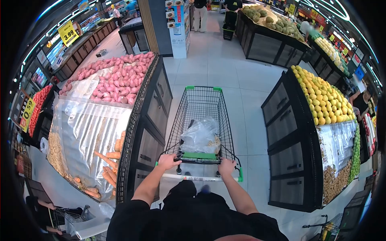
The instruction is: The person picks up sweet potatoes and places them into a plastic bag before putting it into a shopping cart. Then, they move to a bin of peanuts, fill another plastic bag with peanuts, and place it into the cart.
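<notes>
A black wire shopping cart [177, 120] with green corners stands in the aisle in front of me. Inside its basket, near my end, lies a clear plastic bag [200, 134] whose contents I cannot make out well. My left hand [169, 161] is closed on the left side of the cart's near rim, above the handle bar. On the right side of the same rim, my right hand [227, 166] is closed too. The white handle bar [205, 179] with a printed label runs just below both hands.
Left of the cart is a stand with pink-red produce [116, 84] and carrots [108, 166]. A stand of yellow fruit [321, 98] borders the right side. Farther ahead are a melon stand [273, 25], a pillar [157, 28] and two people. Another cart [76, 221] is at the lower left.
</notes>
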Available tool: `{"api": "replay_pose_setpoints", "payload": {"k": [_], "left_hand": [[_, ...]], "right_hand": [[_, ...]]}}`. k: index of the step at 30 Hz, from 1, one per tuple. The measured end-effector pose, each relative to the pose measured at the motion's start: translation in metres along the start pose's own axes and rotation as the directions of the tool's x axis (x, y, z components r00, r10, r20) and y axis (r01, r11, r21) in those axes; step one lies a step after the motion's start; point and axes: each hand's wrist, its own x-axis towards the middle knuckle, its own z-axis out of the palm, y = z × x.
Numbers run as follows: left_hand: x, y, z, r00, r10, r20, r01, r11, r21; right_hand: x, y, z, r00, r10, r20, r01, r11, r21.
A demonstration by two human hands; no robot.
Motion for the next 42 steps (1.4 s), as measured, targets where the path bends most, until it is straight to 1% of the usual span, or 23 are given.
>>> {"api": "replay_pose_setpoints", "payload": {"k": [4, 6, 7, 9, 12, 14, 15, 18, 20, 22, 26, 27, 29, 31, 33, 34, 35, 36, 37, 38, 39, 40, 42], "left_hand": [[0.027, -0.005, -0.013, 1.000, -0.025, 0.003, 0.025, 1.000, -0.006], [0.039, -0.010, -0.020, 0.999, -0.045, -0.019, 0.044, 0.998, -0.035], [0.047, -0.014, -0.020, 0.999, -0.028, -0.045, 0.027, 0.999, -0.039], [0.064, -0.019, -0.021, 0.997, -0.011, -0.083, 0.005, 0.998, -0.067], [0.088, -0.024, -0.034, 0.998, -0.020, -0.053, 0.017, 0.999, -0.042], [0.101, -0.022, -0.050, 0.999, -0.049, 0.006, 0.050, 0.998, -0.031], [0.109, -0.026, -0.053, 0.999, -0.033, -0.017, 0.032, 0.998, -0.053], [0.130, -0.028, -0.073, 0.999, -0.031, 0.021, 0.032, 0.996, -0.078], [0.144, -0.032, -0.078, 0.999, -0.029, -0.014, 0.028, 0.996, -0.079], [0.171, -0.047, -0.059, 0.999, 0.022, -0.039, -0.024, 0.998, -0.063], [0.193, -0.049, -0.079, 0.998, 0.030, -0.049, -0.033, 0.996, -0.077], [0.202, -0.053, -0.075, 0.993, 0.058, -0.099, -0.066, 0.994, -0.086], [0.208, -0.051, -0.093, 0.996, 0.031, -0.081, -0.042, 0.991, -0.130], [0.224, -0.056, -0.090, 0.997, 0.013, -0.075, -0.026, 0.984, -0.178], [0.238, -0.063, -0.079, 0.985, 0.024, -0.174, -0.040, 0.995, -0.088], [0.243, -0.064, -0.077, 0.986, 0.016, -0.165, -0.035, 0.993, -0.109], [0.249, -0.066, -0.079, 0.974, 0.018, -0.226, -0.042, 0.994, -0.102], [0.252, -0.068, -0.080, 0.958, 0.021, -0.287, -0.050, 0.994, -0.095], [0.253, -0.068, -0.080, 0.922, 0.019, -0.386, -0.060, 0.994, -0.094], [0.255, -0.068, -0.081, 0.925, 0.013, -0.380, -0.059, 0.992, -0.111], [0.258, -0.070, -0.082, 0.950, -0.016, -0.312, -0.028, 0.990, -0.137], [0.257, -0.070, -0.088, 0.971, -0.045, -0.236, 0.007, 0.987, -0.160], [0.256, -0.068, -0.097, 0.982, -0.057, -0.182, 0.028, 0.987, -0.156]], "right_hand": [[0.037, -0.006, 0.005, 0.998, -0.040, 0.039, 0.041, 0.999, -0.033], [0.058, -0.012, 0.007, 0.996, -0.004, 0.084, 0.011, 0.996, -0.087], [0.067, -0.016, 0.007, 0.995, -0.028, 0.093, 0.037, 0.994, -0.104], [0.085, -0.024, 0.003, 0.994, 0.008, 0.106, 0.002, 0.995, -0.099], [0.111, -0.032, 0.000, 0.992, -0.009, 0.127, 0.026, 0.991, -0.131], [0.128, -0.033, 0.005, 0.992, -0.030, 0.123, 0.051, 0.985, -0.168], [0.141, -0.035, 0.008, 0.994, -0.030, 0.103, 0.047, 0.986, -0.160], [0.171, -0.038, 0.014, 0.991, -0.042, 0.125, 0.065, 0.980, -0.186], [0.191, -0.044, 0.012, 0.987, -0.042, 0.153, 0.074, 0.975, -0.209], [0.206, -0.048, 0.009, 0.989, -0.062, 0.137, 0.087, 0.980, -0.181], [0.239, -0.061, 0.002, 0.983, -0.050, 0.175, 0.078, 0.984, -0.159], [0.248, -0.065, 0.001, 0.981, -0.048, 0.186, 0.083, 0.979, -0.185], [0.259, -0.070, -0.002, 0.978, -0.062, 0.199, 0.101, 0.976, -0.192], [0.274, -0.073, -0.003, 0.966, -0.057, 0.251, 0.120, 0.962, -0.245], [0.284, -0.076, -0.007, 0.953, -0.046, 0.301, 0.137, 0.948, -0.288], [0.290, -0.083, -0.015, 0.923, -0.040, 0.382, 0.171, 0.933, -0.317], [0.299, -0.088, -0.018, 0.889, -0.033, 0.456, 0.208, 0.917, -0.340], [0.308, -0.089, -0.020, 0.886, -0.028, 0.462, 0.213, 0.911, -0.353], [0.317, -0.086, -0.022, 0.824, -0.058, 0.563, 0.284, 0.903, -0.323], [0.326, -0.082, -0.022, 0.749, -0.083, 0.657, 0.349, 0.893, -0.284], [0.331, -0.078, -0.022, 0.728, -0.229, 0.646, 0.452, 0.869, -0.200], [0.337, -0.077, -0.023, 0.722, -0.216, 0.658, 0.448, 0.870, -0.207], [0.349, -0.081, -0.026, 0.636, -0.242, 0.732, 0.536, 0.821, -0.194]]}}
